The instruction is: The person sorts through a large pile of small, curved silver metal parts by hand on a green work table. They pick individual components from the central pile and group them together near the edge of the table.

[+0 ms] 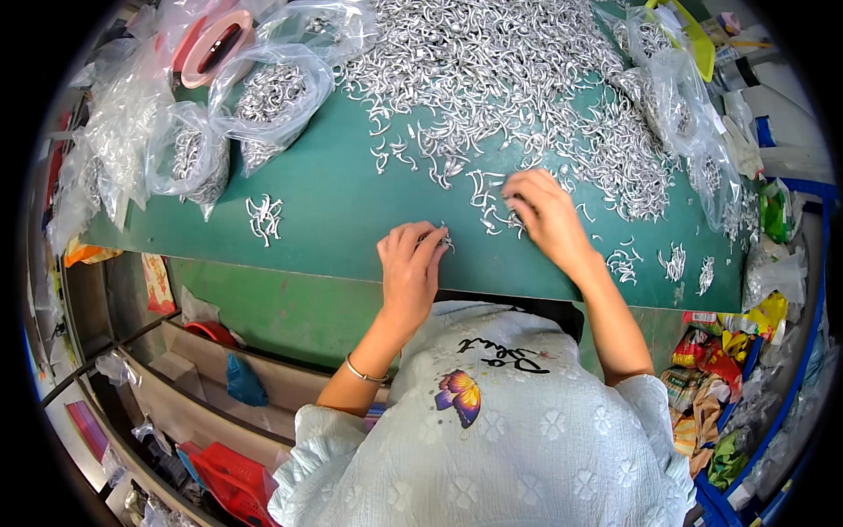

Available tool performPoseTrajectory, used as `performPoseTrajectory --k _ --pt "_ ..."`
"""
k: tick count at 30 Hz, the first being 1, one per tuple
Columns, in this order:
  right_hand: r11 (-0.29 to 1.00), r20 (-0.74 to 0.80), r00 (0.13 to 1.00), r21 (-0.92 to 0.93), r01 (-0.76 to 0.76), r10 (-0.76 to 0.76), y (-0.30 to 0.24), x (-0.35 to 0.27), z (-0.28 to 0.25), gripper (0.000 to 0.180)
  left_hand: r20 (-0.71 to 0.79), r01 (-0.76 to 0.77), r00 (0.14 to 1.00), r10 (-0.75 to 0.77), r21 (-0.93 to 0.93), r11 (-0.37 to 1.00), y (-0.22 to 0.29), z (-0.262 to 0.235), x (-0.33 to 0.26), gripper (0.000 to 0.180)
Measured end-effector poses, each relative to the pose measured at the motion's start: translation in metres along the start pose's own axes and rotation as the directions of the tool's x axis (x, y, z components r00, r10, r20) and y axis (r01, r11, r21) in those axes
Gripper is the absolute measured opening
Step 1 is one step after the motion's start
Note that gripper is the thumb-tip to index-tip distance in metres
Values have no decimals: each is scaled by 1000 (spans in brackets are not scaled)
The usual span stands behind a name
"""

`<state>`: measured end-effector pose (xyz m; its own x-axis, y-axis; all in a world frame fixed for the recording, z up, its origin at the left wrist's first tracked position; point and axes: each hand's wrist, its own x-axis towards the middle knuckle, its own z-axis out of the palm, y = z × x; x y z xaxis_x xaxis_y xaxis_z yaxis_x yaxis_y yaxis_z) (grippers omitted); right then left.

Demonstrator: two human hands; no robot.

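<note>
A big heap of small silver metal hooks covers the far part of the green table. My left hand rests near the table's front edge, fingers closed on a few small silver hooks. To its right, my right hand lies palm down on scattered hooks at the heap's near edge, fingers curled over them. Whether it grips any is hidden. A small separate cluster of hooks lies to the left of my left hand.
Clear plastic bags filled with hooks lie at the back left, more bags at the right. A pink tape roll sits far left. Small hook piles lie at the right front. Crates and coloured wrappers sit below the table.
</note>
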<state>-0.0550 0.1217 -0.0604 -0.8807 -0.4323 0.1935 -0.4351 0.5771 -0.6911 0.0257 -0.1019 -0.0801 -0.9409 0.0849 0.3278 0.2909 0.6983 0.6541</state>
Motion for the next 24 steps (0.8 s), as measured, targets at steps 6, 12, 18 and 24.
performPoseTrajectory --k 6,12,18,24 --pt "939 -304 952 -320 -124 22 -9 -1 -12 17 14 -24 1000 24 -25 999 3 1 1 28" --pt "964 -63 998 -267 13 -31 -32 9 16 23 49 -32 998 33 -32 999 6 1 0 28" --pt "979 -41 992 -166 -121 116 -16 -3 2 25 29 -21 999 22 -51 998 4 1 -1 28" --pt "893 -95 989 -427 -144 115 -26 -1 13 19 25 -20 999 21 -46 999 3 0 2 28"
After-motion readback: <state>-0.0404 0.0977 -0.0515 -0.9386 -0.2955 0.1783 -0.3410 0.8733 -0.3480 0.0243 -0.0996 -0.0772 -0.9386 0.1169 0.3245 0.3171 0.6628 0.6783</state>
